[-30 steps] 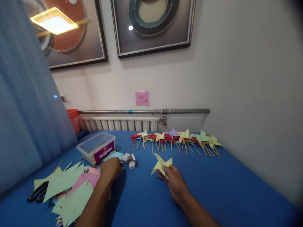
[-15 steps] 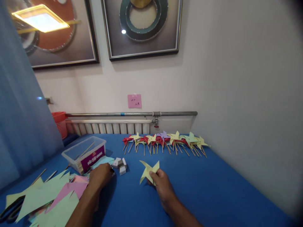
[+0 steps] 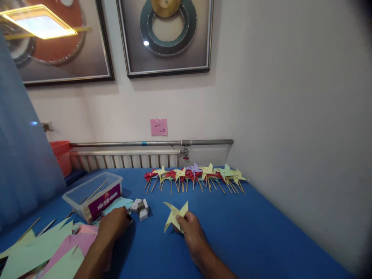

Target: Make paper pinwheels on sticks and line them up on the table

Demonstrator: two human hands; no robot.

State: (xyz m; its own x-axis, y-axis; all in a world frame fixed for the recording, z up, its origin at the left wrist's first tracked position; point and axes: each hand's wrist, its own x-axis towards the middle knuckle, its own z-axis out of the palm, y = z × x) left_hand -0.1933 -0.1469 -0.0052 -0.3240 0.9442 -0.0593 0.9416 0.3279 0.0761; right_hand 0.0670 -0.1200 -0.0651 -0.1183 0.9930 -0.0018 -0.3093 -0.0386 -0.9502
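My right hand (image 3: 192, 231) pinches a pale yellow paper pinwheel (image 3: 172, 214) at its middle, thumb on top, above the blue table (image 3: 261, 232). No stick shows on this pinwheel. My left hand (image 3: 114, 221) reaches down beside the paper pile, fingers curled and mostly hidden by the back of the hand. A small dark object (image 3: 129, 217) shows at its fingertips; its kind is unclear. Just past that hand lie light blue paper pieces (image 3: 119, 204) and small white boxes (image 3: 142, 211), one of them open.
Finished pinwheels on sticks (image 3: 207, 170) lie in a row at the back. A clear plastic tub (image 3: 112, 197) holds thin sticks. Cut coloured paper (image 3: 37, 248) covers the front left. A radiator pipe (image 3: 124, 144) runs along the wall, beside a red basket (image 3: 62, 157).
The whole view has shifted slightly, so things appear further left and a little lower. Both hands keep about the same places on the table; the right one still holds the pinwheel.
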